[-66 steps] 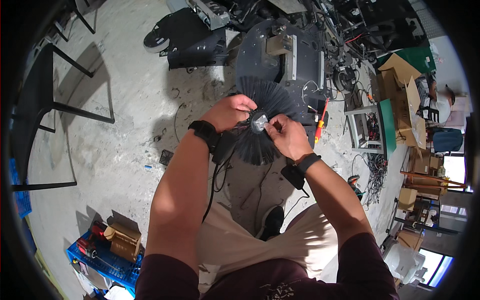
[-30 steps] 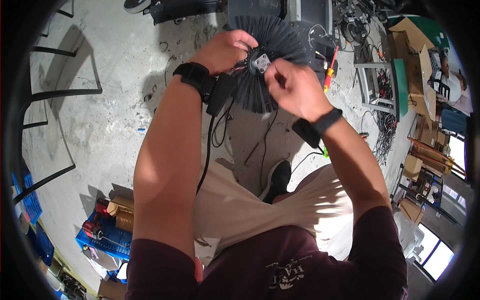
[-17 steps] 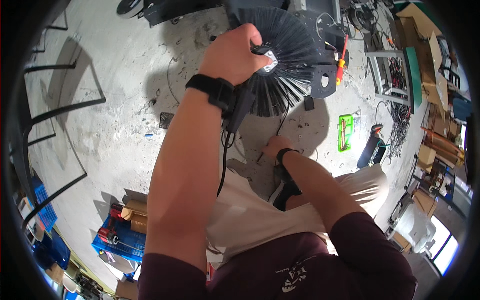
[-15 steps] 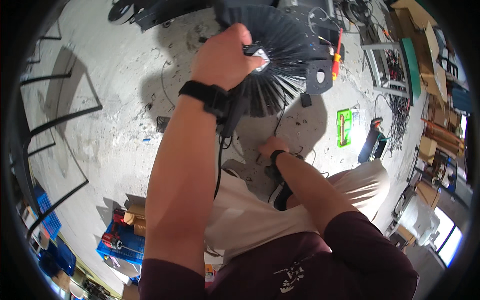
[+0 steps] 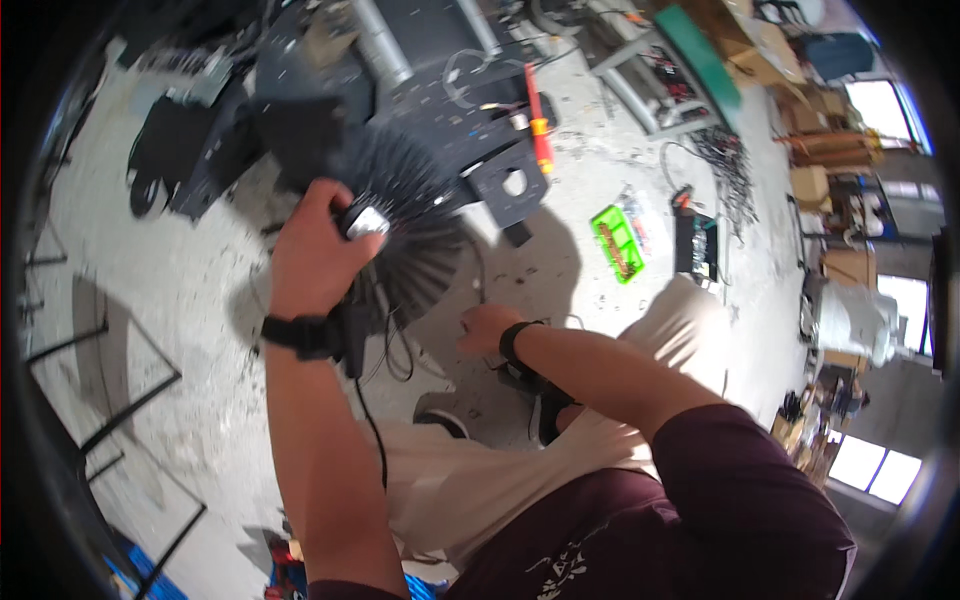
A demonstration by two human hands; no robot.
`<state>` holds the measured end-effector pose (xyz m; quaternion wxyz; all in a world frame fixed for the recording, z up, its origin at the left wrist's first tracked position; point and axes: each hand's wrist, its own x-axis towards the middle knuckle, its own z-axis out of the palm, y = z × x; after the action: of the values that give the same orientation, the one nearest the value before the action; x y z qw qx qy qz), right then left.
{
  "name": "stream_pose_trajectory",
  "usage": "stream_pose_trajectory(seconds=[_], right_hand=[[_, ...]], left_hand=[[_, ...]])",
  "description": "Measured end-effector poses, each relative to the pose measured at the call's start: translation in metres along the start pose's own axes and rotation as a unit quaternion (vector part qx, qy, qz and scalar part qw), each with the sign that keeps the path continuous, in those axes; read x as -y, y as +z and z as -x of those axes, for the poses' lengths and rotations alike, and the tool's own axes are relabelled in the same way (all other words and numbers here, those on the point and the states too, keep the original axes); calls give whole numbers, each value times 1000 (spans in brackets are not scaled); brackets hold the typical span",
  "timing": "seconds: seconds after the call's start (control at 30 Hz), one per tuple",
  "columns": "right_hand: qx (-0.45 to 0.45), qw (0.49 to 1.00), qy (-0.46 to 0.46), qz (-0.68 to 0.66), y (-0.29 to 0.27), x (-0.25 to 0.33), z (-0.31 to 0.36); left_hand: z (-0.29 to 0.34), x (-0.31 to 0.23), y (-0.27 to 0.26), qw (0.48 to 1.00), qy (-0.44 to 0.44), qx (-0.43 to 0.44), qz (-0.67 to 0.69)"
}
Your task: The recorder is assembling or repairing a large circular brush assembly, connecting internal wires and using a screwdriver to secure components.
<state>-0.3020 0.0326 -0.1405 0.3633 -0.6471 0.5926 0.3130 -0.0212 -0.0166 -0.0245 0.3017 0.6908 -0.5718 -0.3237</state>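
Observation:
A round brush (image 5: 425, 265) with long black bristles stands over the floor in front of me, blurred at its edges. My left hand (image 5: 318, 245) is closed on its hub (image 5: 366, 222), a black piece with a silvery plate, thumb against the plate. Lower and to the right, my right hand (image 5: 487, 328) is down by the floor with its fingers curled in. A thin dark cable (image 5: 481, 270) runs from beside the bristles to that hand. What its fingers hold is hidden.
Beyond the brush lies a dark machine body (image 5: 425, 110), with a red-and-yellow screwdriver (image 5: 540, 125) on it. To the right are a green parts tray (image 5: 619, 243), a black box (image 5: 697, 245) and a green-topped stand (image 5: 700, 60). Black metal legs (image 5: 140, 400) stand at left.
The view has swung, shifting the scene leftward and bringing more of the machine into sight. My left hand still grips the brush hub; the right stays low near the cable.

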Motion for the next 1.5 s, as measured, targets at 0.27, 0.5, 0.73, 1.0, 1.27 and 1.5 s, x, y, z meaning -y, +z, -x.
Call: stream_pose_trajectory(seconds=[0.27, 0.5, 0.73, 1.0, 1.27, 1.5], right_hand=[[104, 871, -379, -293, -173, 28, 103], [33, 635, -345, -691, -166, 70, 82], [-36, 668, -255, -698, -189, 64, 53], [-33, 734, -300, -609, -177, 76, 45], [-93, 871, -306, -374, -162, 72, 46], [-79, 917, -270, -282, -169, 75, 51]], left_hand=[[-2, -2, -3, 998, 27, 31, -38], [15, 11, -14, 997, -59, 13, -39], [12, 10, -3, 996, 72, 32, 30], [22, -13, -15, 999, 21, 26, -18], [13, -7, -5, 996, 24, -10, 87], [18, -2, 0, 998, 52, -11, 41]])
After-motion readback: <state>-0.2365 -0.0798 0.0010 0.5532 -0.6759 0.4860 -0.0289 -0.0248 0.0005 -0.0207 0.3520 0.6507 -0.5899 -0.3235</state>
